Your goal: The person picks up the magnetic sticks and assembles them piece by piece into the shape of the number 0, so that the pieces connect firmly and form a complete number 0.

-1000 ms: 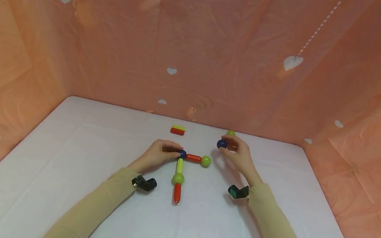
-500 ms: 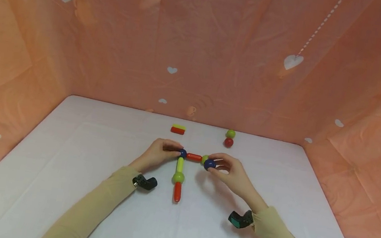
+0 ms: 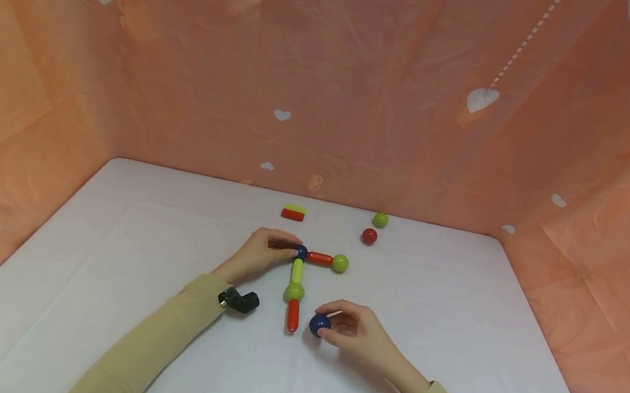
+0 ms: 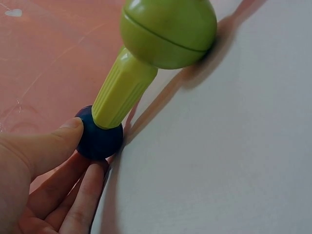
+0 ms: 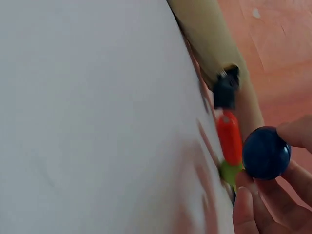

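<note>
My left hand [image 3: 261, 256] pinches a dark blue ball [image 4: 100, 136] at the corner of a joined piece. From that ball a red rod [image 3: 319, 259] runs right to a green ball [image 3: 340, 263]. A yellow-green rod [image 4: 124, 87] runs toward me to another green ball [image 3: 294, 293], and a second red rod [image 3: 293, 316] sticks out of its near side. Between thumb and fingers, my right hand [image 3: 364, 338] holds a loose blue ball [image 5: 266, 153]. This ball is just right of the near red rod's free end, apart from it in the head view.
At the back of the white table [image 3: 198, 207] a red rod [image 3: 292, 215] and a yellow rod [image 3: 296, 208] lie side by side. Farther right are a loose red ball [image 3: 369, 236] and a green ball [image 3: 381, 220]. An orange curtain [image 3: 330, 91] surrounds the far sides.
My right hand has carried the blue ball from the back right toward me and left, to beside the near red rod. The loose red ball has shifted slightly left. My left hand stays put.
</note>
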A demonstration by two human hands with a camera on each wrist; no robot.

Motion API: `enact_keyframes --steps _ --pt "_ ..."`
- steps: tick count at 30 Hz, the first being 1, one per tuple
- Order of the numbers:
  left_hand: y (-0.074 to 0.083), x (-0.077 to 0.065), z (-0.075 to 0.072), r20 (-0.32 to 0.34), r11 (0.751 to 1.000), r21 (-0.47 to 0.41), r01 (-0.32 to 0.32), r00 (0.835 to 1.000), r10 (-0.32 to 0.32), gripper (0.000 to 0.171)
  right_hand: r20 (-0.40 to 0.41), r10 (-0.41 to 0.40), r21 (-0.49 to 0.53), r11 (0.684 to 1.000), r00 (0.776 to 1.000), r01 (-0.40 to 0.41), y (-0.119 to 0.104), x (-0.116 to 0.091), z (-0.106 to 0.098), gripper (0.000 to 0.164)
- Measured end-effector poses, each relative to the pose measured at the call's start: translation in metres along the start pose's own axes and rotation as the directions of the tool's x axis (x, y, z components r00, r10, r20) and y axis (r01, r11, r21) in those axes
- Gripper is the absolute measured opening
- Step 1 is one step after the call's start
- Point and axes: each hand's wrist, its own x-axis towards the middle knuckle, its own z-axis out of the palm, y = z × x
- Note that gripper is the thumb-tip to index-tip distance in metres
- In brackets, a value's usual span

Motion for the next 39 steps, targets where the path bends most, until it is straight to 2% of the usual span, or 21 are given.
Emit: enact_keyframes --steps 6,14,29,37,39 --pt "0.0 0.0 0.0 -0.006 1.0 -0.003 -0.001 1.0 0.001 0.024 0.038 0.072 0.043 0.996 0.997 -0.074 -0.003 -0.008 0.017 0.031" --pt "0.0 -0.001 0.0 0.0 1.0 -0.013 0.009 1.0 -0.009 0.023 0.028 0.071 0.038 0.997 0.997 -0.072 -0.004 -0.01 0.034 0.029" --pt "0.002 -0.002 0.0 -0.007 1.0 -0.018 -0.014 1.0 0.014 0.023 -0.071 0.073 0.118 0.991 0.995 -0.065 -0.004 -0.004 0.049 0.028" --pt "0.001 -0.001 0.0 0.001 1.0 -0.031 -0.002 1.0 0.002 0.023 -0.108 0.106 0.129 0.987 0.988 -0.092 -0.002 -0.001 0.052 0.029" --pt "0.005 -0.003 -0.001 0.003 0.999 -0.028 -0.015 1.0 0.015 0.024 -0.109 0.105 0.124 0.988 0.988 -0.092 -0.01 -0.002 0.052 0.029"
